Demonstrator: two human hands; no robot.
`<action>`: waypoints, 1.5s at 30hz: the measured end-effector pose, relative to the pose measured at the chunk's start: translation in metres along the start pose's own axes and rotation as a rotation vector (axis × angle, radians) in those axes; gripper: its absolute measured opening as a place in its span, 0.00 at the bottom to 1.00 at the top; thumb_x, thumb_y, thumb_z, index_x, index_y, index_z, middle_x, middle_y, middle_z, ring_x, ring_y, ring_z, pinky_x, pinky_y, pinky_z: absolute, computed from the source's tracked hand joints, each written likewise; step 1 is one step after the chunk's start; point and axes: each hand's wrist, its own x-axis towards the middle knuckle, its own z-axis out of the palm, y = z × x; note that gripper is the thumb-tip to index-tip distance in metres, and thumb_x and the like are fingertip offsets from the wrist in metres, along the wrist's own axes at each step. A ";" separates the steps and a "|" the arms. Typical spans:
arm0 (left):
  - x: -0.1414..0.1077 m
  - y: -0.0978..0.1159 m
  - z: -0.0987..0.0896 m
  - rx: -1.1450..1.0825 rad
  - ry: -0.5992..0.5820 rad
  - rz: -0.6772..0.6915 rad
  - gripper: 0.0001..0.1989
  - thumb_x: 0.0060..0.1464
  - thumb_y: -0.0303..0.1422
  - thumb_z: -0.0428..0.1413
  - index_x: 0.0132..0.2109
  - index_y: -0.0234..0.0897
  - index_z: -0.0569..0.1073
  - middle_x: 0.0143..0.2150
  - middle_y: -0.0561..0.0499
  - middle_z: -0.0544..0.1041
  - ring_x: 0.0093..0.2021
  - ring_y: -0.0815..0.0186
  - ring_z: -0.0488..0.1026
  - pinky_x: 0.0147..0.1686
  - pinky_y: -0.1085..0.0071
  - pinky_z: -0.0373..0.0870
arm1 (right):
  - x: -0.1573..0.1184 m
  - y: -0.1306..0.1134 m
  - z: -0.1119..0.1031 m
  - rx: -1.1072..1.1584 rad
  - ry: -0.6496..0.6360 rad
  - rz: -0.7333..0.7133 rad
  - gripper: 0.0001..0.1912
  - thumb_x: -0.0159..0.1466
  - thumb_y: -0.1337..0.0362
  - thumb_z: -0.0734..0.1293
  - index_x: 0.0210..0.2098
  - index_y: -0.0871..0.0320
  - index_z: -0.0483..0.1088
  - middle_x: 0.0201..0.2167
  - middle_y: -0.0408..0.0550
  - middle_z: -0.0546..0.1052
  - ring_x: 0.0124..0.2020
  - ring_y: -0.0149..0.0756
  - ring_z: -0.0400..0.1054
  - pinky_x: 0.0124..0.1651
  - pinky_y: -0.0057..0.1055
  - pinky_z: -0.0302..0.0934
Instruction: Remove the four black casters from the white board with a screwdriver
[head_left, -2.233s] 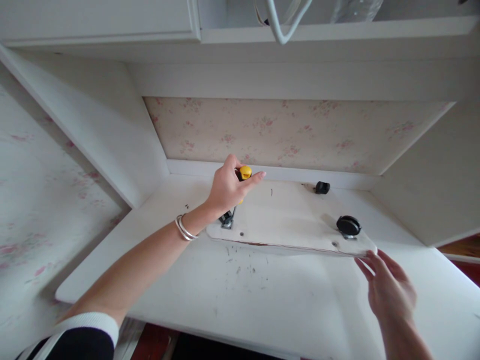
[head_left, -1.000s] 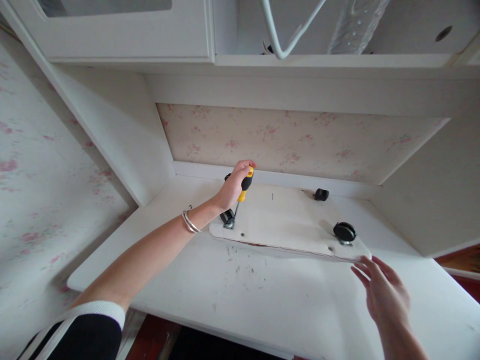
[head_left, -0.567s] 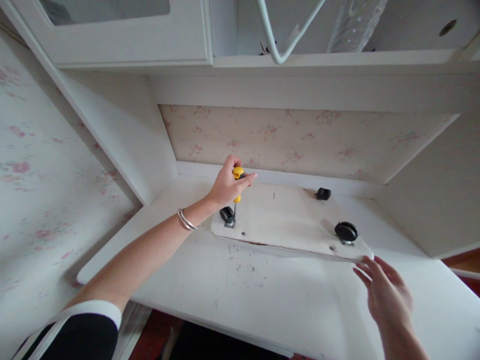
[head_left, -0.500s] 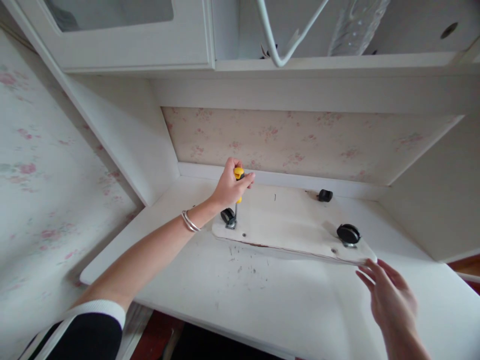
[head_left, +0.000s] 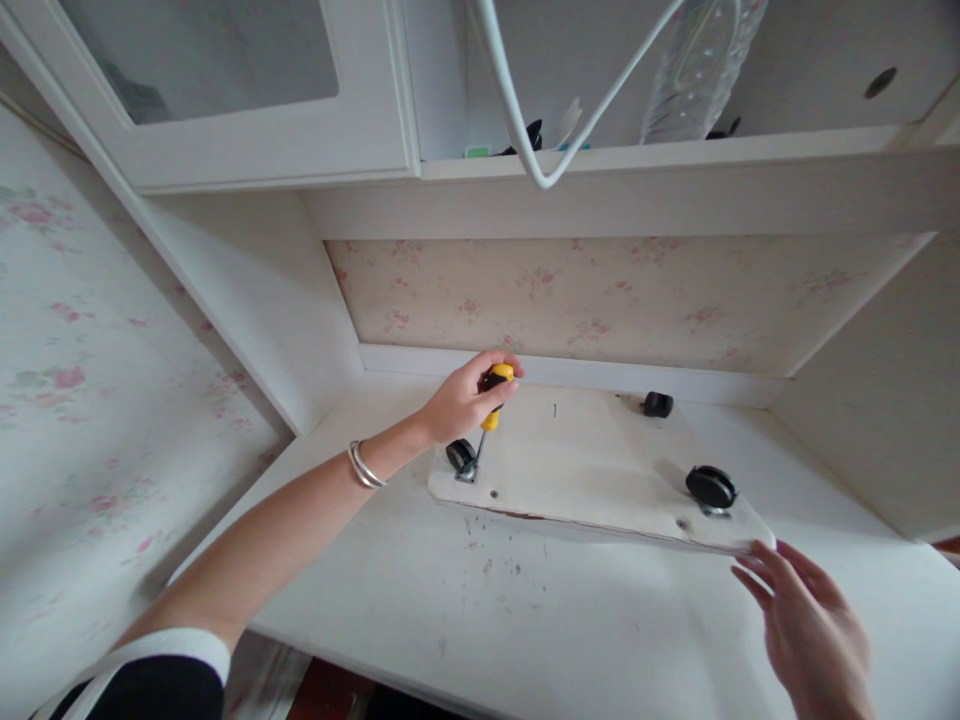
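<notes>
Leaning right, near-upright moments ago: screwdriver (head_left: 490, 420), wrapped by left hand (head_left: 459, 402), tip at caster (head_left: 460, 457) plate; work apparently remains there | Board (head_left: 585, 465): on worktop (head_left: 570, 625), toward rear edge | Right hand (head_left: 814, 625): half-curled at board's near-right corner, hold unclear

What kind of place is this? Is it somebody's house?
Probably somebody's home, though I can't tell which room. The clues are the pale wallpaper with pink flowers, the white cabinet door with a rectangular grey pane, and the long, flat white worktop below.
</notes>
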 end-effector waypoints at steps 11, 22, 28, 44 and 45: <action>0.007 -0.012 0.006 -0.020 0.174 0.022 0.14 0.55 0.41 0.59 0.43 0.41 0.66 0.34 0.54 0.72 0.30 0.70 0.71 0.32 0.70 0.68 | -0.003 -0.003 0.003 0.034 0.012 0.032 0.25 0.43 0.58 0.81 0.40 0.56 0.76 0.32 0.44 0.79 0.33 0.32 0.74 0.37 0.26 0.72; 0.008 -0.014 0.002 -0.273 -0.040 -0.112 0.17 0.60 0.36 0.51 0.56 0.48 0.68 0.49 0.50 0.71 0.45 0.67 0.71 0.45 0.68 0.70 | -0.002 -0.007 0.000 0.016 -0.029 0.046 0.24 0.45 0.58 0.81 0.40 0.55 0.76 0.31 0.44 0.79 0.32 0.31 0.74 0.37 0.24 0.72; 0.006 -0.005 -0.001 -0.036 0.060 -0.079 0.20 0.49 0.36 0.65 0.46 0.40 0.66 0.38 0.51 0.74 0.37 0.67 0.73 0.38 0.68 0.71 | -0.002 -0.007 0.000 0.008 -0.027 0.061 0.25 0.45 0.58 0.81 0.41 0.55 0.76 0.32 0.43 0.79 0.34 0.31 0.75 0.37 0.23 0.72; 0.009 -0.011 -0.001 -0.150 0.075 -0.061 0.12 0.60 0.37 0.54 0.50 0.43 0.70 0.49 0.49 0.73 0.42 0.68 0.69 0.40 0.70 0.69 | 0.004 -0.003 -0.006 -0.019 -0.052 0.051 0.27 0.45 0.58 0.81 0.43 0.53 0.76 0.36 0.44 0.78 0.34 0.31 0.74 0.38 0.24 0.72; 0.009 -0.011 -0.002 -0.095 0.080 -0.053 0.13 0.58 0.37 0.57 0.49 0.42 0.70 0.46 0.50 0.74 0.39 0.68 0.69 0.39 0.70 0.69 | 0.005 -0.002 -0.006 -0.024 -0.055 0.050 0.27 0.45 0.58 0.81 0.44 0.53 0.76 0.37 0.44 0.78 0.35 0.31 0.74 0.39 0.25 0.72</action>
